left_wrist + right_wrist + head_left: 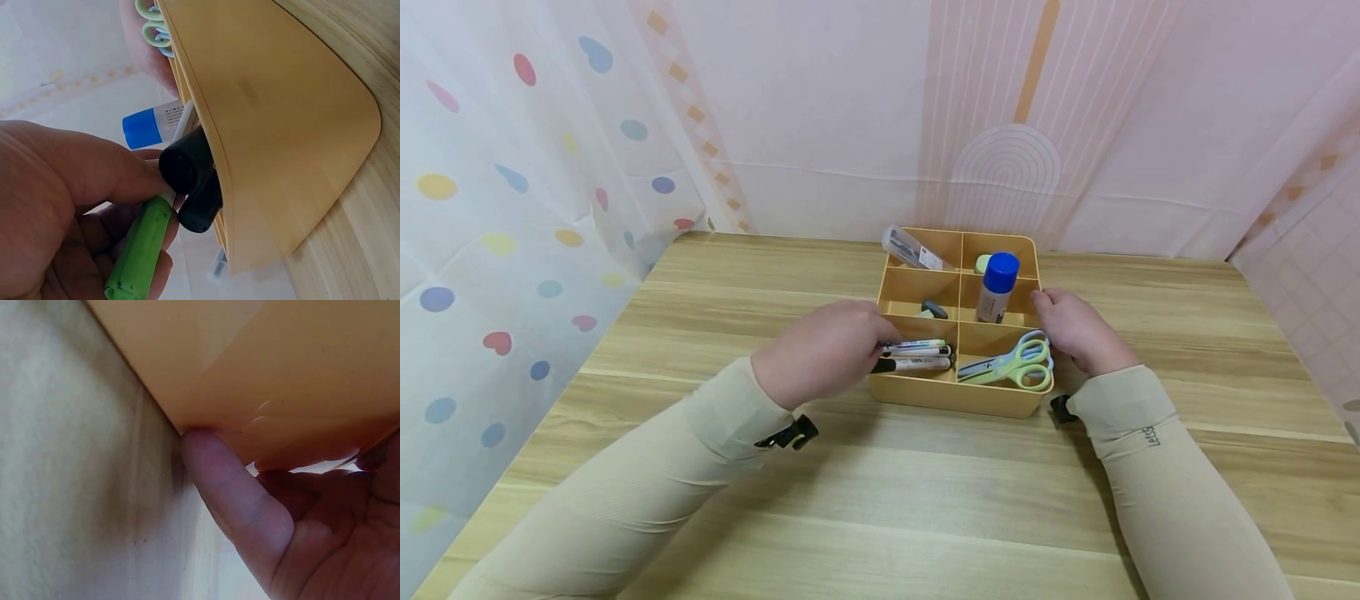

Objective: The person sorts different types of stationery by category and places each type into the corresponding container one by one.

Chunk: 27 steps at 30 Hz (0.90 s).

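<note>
A tan desk organizer (pixel 958 403) with several compartments stands on the wooden table. My left hand (pixel 823 350) is at its front left compartment. In the left wrist view, thumb and fingers pinch a white marker with a green cap (pixel 140 250), its far end at the organizer's rim. Two black-capped markers (pixel 187 162) lie close beside it, leaning out over the edge. My right hand (pixel 1078 329) rests against the organizer's right side. In the right wrist view its thumb (pixel 231 481) presses straight on the outer wall near the bottom edge.
Green and blue scissors (pixel 1026 362) lie in the front right compartment. Behind them stands a blue-capped glue stick (pixel 997 287). A clear slim case (pixel 913 248) leans in the back left compartment, and small dark pieces (pixel 934 309) lie mid-left. A patterned curtain (pixel 820 108) hangs behind the table.
</note>
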{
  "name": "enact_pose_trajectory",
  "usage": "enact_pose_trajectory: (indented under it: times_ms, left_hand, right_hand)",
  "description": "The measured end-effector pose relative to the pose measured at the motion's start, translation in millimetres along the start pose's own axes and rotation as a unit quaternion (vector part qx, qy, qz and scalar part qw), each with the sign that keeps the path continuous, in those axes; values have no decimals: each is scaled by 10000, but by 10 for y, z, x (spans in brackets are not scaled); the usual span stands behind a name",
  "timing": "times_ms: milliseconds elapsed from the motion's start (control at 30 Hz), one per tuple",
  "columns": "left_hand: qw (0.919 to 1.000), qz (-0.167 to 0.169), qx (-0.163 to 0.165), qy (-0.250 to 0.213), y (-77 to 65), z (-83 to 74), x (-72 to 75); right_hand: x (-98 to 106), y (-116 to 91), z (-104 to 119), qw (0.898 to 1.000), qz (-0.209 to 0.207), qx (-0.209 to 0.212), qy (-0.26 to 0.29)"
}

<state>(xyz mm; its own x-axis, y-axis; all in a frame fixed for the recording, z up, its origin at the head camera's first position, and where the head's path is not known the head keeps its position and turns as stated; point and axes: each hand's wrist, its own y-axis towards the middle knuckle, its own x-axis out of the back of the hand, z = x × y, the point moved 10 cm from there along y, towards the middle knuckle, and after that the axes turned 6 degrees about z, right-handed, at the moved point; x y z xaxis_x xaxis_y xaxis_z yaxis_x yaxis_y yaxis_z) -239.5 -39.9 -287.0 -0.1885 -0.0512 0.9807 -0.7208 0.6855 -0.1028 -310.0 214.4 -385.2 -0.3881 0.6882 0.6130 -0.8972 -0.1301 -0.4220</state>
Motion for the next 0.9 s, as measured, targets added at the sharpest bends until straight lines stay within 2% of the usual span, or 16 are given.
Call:
enact_pose_trajectory:
  times_ms: [400,900]
  left_hand:
    - [9994,141,194,262,54,-65,-47]
    - [9981,163,138,579,132,-175,-110]
  right_hand:
    - [-3,-5,13,10000,11,12,-36]
    - [-8,4,8,10000,29,27,-30]
